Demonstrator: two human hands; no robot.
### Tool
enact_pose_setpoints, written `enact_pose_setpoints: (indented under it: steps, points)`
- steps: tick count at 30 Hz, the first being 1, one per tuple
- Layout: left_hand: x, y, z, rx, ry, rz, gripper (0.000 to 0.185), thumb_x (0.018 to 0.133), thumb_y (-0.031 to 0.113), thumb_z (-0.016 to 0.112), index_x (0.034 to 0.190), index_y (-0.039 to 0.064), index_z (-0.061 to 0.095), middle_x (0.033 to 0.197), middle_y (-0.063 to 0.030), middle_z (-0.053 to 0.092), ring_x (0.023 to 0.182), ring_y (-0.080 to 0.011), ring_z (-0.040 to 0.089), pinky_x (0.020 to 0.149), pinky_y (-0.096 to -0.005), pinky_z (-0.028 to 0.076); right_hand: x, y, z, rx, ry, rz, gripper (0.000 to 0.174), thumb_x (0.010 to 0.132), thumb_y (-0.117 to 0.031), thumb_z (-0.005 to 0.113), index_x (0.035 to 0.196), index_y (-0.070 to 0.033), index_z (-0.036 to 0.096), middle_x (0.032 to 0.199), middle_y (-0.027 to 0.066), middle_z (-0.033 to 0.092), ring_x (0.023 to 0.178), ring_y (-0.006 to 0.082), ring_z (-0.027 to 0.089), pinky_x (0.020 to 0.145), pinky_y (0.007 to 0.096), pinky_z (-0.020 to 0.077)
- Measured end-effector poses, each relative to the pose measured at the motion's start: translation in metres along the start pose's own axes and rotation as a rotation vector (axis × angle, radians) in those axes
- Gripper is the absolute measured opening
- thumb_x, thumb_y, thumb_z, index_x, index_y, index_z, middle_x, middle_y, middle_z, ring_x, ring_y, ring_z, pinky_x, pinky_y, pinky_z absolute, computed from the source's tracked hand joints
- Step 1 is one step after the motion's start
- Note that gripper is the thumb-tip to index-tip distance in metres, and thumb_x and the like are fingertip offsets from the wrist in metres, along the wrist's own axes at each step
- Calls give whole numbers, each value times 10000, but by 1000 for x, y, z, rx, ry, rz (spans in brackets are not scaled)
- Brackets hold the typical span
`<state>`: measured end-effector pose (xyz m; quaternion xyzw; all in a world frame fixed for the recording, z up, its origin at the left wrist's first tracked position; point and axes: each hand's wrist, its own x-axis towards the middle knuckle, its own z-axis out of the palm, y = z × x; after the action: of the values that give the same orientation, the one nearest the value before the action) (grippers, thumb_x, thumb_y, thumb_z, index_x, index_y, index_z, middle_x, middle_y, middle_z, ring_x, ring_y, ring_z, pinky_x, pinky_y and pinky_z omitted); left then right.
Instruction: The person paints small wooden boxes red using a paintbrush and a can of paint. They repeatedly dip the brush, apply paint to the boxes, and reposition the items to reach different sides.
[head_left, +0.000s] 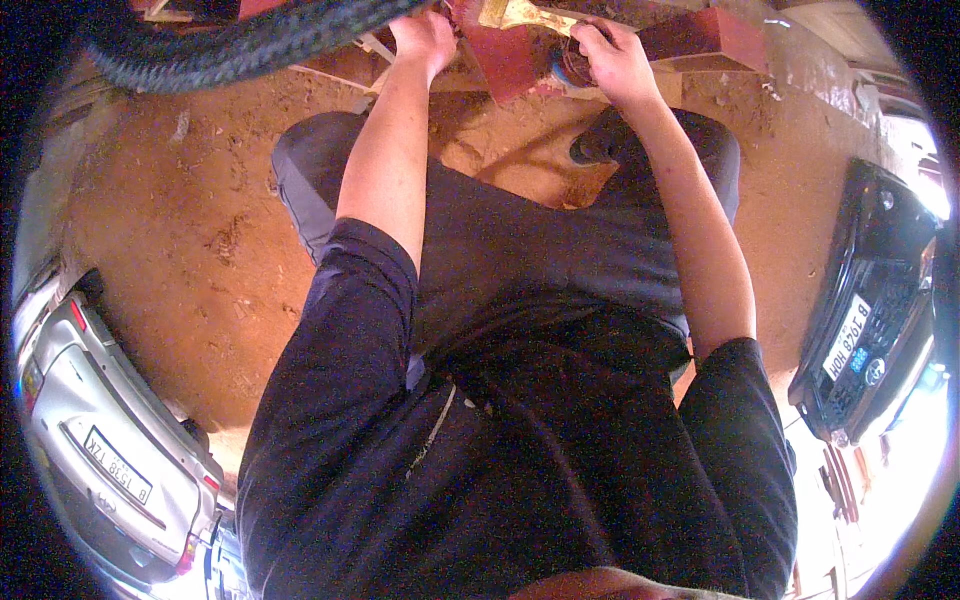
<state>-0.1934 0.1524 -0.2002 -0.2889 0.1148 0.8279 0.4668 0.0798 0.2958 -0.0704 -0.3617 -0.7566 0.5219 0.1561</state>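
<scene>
My right hand (615, 64) grips the handle of a flat paintbrush (536, 15) at the top of the view. Its pale bristle end points left, over a red-painted board (502, 60). Just behind and below that hand is a paint-stained round container (576, 69) with a blue patch, partly hidden by the fingers. At the board's left edge is my left hand (425, 41), its fingers curled. What those fingers hold, if anything, is hidden.
More red-painted wooden pieces (705, 41) lie at the top right. Brown bare ground (187, 262) surrounds my bent legs. A silver car (112, 442) stands at lower left, a black car (862, 315) at right. A dark, blurred curved band (247, 56) crosses the upper left.
</scene>
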Motion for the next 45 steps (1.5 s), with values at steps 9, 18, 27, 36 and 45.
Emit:
enact_pose_setpoints:
  steps: [9,18,27,36,45]
  points:
    - [45,46,-46,464,-314,-310,825,761,893,391,647,107,616,751,-111,658,731,-316,604,699,-453,482,-14,60,10,-539,-196,96,557,920,-524,644,1148,-22,721,1087,258,723,1044,427,694,919,485,550]
    - [10,21,-6,508,-261,-309,810,745,924,388,818,138,573,965,-128,605,971,-307,557,868,-465,438,-21,26,15,-184,-43,20,373,942,-350,686,1134,-32,717,923,178,744,853,284,721,797,385,557]
    - [-57,-31,40,694,-55,-63,1090,776,931,304,1623,245,290,1692,-75,258,1557,-316,205,1225,-592,121,-11,36,20,-198,44,-157,434,933,-390,691,1173,-29,708,947,208,751,868,339,754,789,420,590]
    - [-29,-21,23,654,44,-14,973,798,885,378,1472,195,504,1519,-67,522,1425,-272,441,1196,-590,240,-21,20,14,-220,-6,-145,269,935,-295,690,1086,-74,717,907,197,722,789,323,704,757,378,558]
    - [17,17,-23,500,-194,-143,940,798,876,405,1425,193,557,1454,-81,578,1382,-294,471,1173,-563,282,-17,6,14,-362,-27,-119,367,920,-327,707,1157,-46,708,789,171,726,656,241,726,654,352,584]
